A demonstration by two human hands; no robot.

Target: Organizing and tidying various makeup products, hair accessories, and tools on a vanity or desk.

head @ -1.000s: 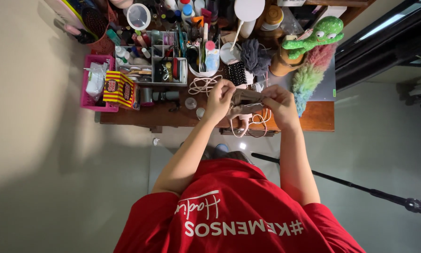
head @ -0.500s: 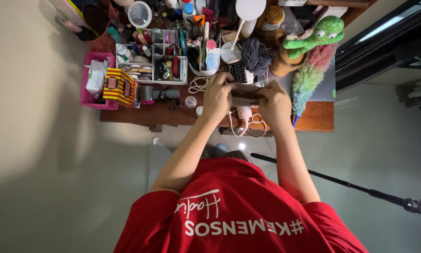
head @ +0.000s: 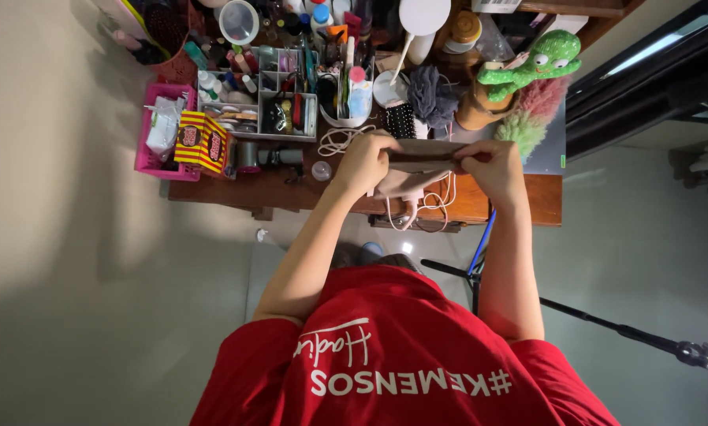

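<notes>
While both my hands, left [head: 363, 162] and right [head: 492, 167], pinch the ends of the beige pouch [head: 421, 162] stretched between them above the desk [head: 527, 201], I'm mid-straightening; next needs even tension.

Cloth [head: 421, 150] between left hand [head: 362, 162] and right hand [head: 492, 166], above worktop [head: 519, 201]; compartment organiser [head: 271, 99] behind left hand, basket [head: 153, 162] at far left, duster [head: 527, 118] beside right hand.
</notes>
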